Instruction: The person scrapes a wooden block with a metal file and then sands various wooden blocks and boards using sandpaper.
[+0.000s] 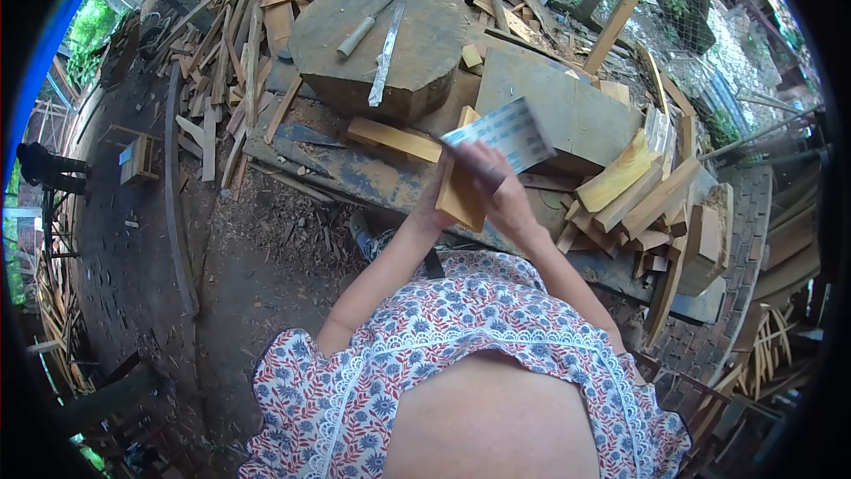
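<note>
My left hand (432, 196) grips the near left side of a yellowish wooden block (458, 198), held tilted above the workbench edge. My right hand (503, 194) is closed around something dark at the near end of a sheet (510, 137) with blue and white print. The sheet slants up over the bench, its lower left part beside the block's upper end; motion blurs the hand and the dark part. Whether the sheet touches the block, I cannot tell. Left of the block, a long yellow wood piece (394, 138) lies on the bench.
A thick wooden stump (381, 54) bears a handled tool (356, 38) and a pale flat strip (386, 58). Cut wood pieces (634, 186) are heaped at the right, near a grey box-like block (554, 93). Scrap wood (222, 54) is piled at the upper left.
</note>
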### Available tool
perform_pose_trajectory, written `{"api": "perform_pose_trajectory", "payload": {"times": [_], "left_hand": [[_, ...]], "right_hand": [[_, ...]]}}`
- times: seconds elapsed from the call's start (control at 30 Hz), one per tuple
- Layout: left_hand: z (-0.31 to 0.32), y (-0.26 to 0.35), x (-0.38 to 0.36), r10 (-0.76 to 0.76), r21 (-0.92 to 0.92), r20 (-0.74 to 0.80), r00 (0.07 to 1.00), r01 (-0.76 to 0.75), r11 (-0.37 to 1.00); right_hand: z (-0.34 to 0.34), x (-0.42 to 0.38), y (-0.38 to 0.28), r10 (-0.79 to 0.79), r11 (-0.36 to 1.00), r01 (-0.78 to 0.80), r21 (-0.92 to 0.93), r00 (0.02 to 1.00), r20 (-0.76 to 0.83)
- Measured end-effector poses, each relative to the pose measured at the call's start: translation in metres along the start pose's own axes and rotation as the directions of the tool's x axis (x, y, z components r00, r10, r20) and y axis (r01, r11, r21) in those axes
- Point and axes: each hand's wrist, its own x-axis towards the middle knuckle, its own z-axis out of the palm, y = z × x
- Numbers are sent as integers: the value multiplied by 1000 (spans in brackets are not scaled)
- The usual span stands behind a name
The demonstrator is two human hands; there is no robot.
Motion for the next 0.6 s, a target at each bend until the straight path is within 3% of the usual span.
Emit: {"api": "perform_pose_trajectory", "payload": {"times": [0.03,0.1,0.13,0.17,0.2,0.23,0.27,0.3,0.33,0.37,0.43,0.47,0.5,0.57,0.6], "left_hand": [[-9,-2,1,49,85,49,998,-53,995],[-28,7,15,-31,54,272,962,17,998],[-32,5,13,-29,59,272,962,13,998],[-36,0,8,165,604,277,947,-305,736],[-37,-3,4,302,888,387,871,-441,132],[-48,-2,6,297,888,389,872,-440,130],[-60,3,10,27,554,246,969,-163,816],[-57,8,9,-283,-83,310,908,323,943],[-39,12,0,-316,-58,117,942,324,944],[-51,16,4,-314,-56,120,942,322,945],[-57,22,10,-267,171,18,964,260,950],[-61,15,10,-119,302,-330,937,224,926],[-55,15,6,-120,301,-330,936,225,927],[-45,18,2,-112,277,-336,935,211,937],[-36,17,-1,-110,276,-336,935,210,938]], "right_hand": [[3,-4,-7,-75,997,76,-17,994,76],[5,-8,-11,-112,993,115,-26,988,104],[7,-9,-12,-141,989,146,-35,982,129],[7,-7,-10,-143,988,148,-32,982,126],[6,-5,-5,-54,998,50,49,996,68],[5,-2,0,41,990,-43,133,999,17],[3,0,5,54,985,-54,164,999,8],[2,-1,11,54,985,-54,161,999,5],[0,-2,17,42,995,-45,85,998,47],[-2,-1,21,30,999,-31,9,995,93],[-10,0,5,25,1000,-26,5,990,142],[-12,-2,0,-42,999,46,-17,983,181],[-14,-2,-1,-107,992,118,-39,970,219],[-13,-2,5,-92,995,96,-11,975,203],[-10,-2,17,-111,991,120,-64,985,130]]}}
